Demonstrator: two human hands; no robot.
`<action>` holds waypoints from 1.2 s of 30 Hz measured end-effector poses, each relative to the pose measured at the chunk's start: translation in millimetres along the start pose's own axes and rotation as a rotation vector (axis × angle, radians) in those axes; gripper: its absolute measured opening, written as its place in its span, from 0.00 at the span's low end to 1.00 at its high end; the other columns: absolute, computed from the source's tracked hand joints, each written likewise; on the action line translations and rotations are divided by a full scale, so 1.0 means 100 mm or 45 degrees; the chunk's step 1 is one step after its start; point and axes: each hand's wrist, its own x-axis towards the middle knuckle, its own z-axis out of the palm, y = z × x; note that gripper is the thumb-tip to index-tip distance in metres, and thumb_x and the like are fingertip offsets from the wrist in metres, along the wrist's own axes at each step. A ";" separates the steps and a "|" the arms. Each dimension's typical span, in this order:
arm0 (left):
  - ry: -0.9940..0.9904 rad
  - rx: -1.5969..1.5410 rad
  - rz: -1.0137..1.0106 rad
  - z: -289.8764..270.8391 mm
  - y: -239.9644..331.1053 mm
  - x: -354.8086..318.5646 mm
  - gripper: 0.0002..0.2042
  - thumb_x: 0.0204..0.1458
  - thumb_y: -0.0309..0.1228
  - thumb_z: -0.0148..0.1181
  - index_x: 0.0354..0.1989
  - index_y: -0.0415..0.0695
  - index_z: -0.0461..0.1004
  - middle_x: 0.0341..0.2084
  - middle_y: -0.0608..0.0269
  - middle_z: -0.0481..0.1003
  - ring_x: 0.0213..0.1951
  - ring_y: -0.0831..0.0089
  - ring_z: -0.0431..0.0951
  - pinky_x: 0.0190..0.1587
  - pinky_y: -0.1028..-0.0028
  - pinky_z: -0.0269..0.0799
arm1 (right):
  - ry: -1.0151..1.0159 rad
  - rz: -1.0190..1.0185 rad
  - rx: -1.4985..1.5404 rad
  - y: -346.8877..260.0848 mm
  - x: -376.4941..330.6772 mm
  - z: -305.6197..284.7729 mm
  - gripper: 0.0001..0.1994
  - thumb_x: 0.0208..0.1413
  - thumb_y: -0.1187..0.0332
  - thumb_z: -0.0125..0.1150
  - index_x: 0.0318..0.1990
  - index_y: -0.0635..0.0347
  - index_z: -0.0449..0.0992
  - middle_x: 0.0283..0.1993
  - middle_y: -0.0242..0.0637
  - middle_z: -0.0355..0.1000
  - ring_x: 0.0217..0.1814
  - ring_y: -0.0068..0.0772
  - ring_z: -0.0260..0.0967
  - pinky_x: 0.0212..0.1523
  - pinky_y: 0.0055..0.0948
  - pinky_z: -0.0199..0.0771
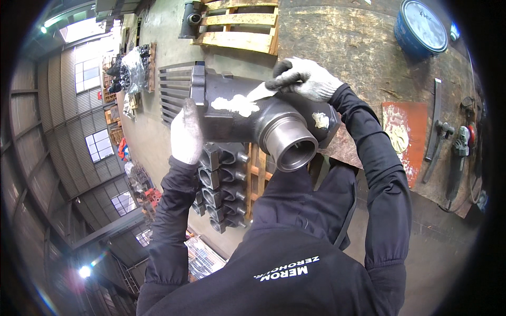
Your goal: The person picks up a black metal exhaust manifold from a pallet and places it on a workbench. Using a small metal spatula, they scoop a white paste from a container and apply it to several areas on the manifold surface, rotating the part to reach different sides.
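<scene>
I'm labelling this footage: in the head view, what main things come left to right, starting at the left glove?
Left gloved hand, white putty patch, right gloved hand, orange-red board, flat metal bar.

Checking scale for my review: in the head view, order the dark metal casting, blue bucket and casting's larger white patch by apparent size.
1. Dark metal casting
2. Blue bucket
3. Larger white patch
</scene>
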 end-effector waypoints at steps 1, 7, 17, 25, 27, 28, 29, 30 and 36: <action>0.005 0.005 0.044 0.00 -0.01 0.01 0.29 0.72 0.51 0.41 0.40 0.33 0.77 0.24 0.61 0.73 0.29 0.73 0.69 0.36 0.69 0.68 | -0.006 0.028 0.094 0.00 0.03 0.03 0.20 0.55 0.75 0.67 0.53 0.38 0.85 0.49 0.34 0.76 0.50 0.36 0.75 0.54 0.32 0.75; -0.021 -0.068 -0.087 -0.01 0.00 -0.01 0.29 0.73 0.49 0.40 0.39 0.33 0.77 0.24 0.58 0.73 0.29 0.72 0.70 0.36 0.69 0.69 | -0.042 0.184 0.048 0.01 0.07 0.09 0.19 0.56 0.74 0.67 0.53 0.39 0.85 0.49 0.35 0.76 0.49 0.36 0.75 0.53 0.32 0.76; -0.017 0.075 -0.042 -0.03 0.05 0.00 0.28 0.73 0.48 0.40 0.37 0.32 0.76 0.23 0.57 0.72 0.28 0.71 0.69 0.35 0.67 0.68 | -0.065 0.202 0.156 -0.08 0.00 0.13 0.21 0.57 0.82 0.58 0.53 0.47 0.85 0.45 0.34 0.75 0.43 0.28 0.75 0.52 0.29 0.76; 0.038 0.147 0.121 -0.01 0.02 0.03 0.26 0.73 0.46 0.42 0.37 0.32 0.74 0.22 0.50 0.70 0.26 0.65 0.67 0.34 0.66 0.67 | -0.083 0.159 0.211 -0.11 -0.07 0.16 0.21 0.57 0.81 0.60 0.52 0.41 0.85 0.47 0.35 0.77 0.44 0.32 0.76 0.51 0.32 0.77; 0.047 0.190 0.087 -0.02 0.01 0.03 0.26 0.73 0.47 0.42 0.38 0.31 0.74 0.23 0.52 0.71 0.27 0.67 0.67 0.34 0.67 0.68 | -0.033 0.055 -0.119 -0.13 -0.08 0.13 0.20 0.57 0.78 0.63 0.51 0.36 0.86 0.48 0.36 0.77 0.47 0.36 0.76 0.51 0.34 0.76; 0.019 0.137 0.081 -0.04 0.01 0.03 0.27 0.72 0.47 0.42 0.39 0.31 0.74 0.23 0.53 0.71 0.27 0.67 0.67 0.34 0.67 0.67 | -0.003 -0.040 -0.262 -0.15 -0.09 0.11 0.20 0.56 0.76 0.64 0.51 0.34 0.86 0.48 0.36 0.77 0.48 0.38 0.75 0.51 0.36 0.76; 0.009 0.113 0.066 -0.03 0.01 0.02 0.27 0.72 0.47 0.42 0.39 0.31 0.74 0.23 0.54 0.71 0.27 0.68 0.67 0.34 0.67 0.67 | -0.056 0.048 -0.340 -0.17 -0.08 0.08 0.20 0.55 0.72 0.67 0.50 0.29 0.85 0.50 0.37 0.77 0.53 0.42 0.73 0.53 0.36 0.75; -0.002 0.089 0.051 -0.04 0.00 0.02 0.27 0.72 0.48 0.42 0.39 0.31 0.74 0.23 0.55 0.71 0.27 0.69 0.66 0.34 0.67 0.67 | -0.015 -0.067 -0.360 -0.20 -0.09 0.07 0.20 0.54 0.72 0.67 0.51 0.29 0.85 0.50 0.36 0.77 0.53 0.42 0.73 0.54 0.36 0.75; 0.003 0.201 -0.033 -0.03 -0.01 0.04 0.27 0.72 0.48 0.42 0.40 0.31 0.74 0.22 0.58 0.69 0.28 0.72 0.64 0.34 0.68 0.66 | 0.060 -0.343 -0.646 -0.43 0.03 0.16 0.25 0.51 0.75 0.67 0.50 0.21 0.85 0.53 0.32 0.74 0.59 0.40 0.68 0.70 0.41 0.58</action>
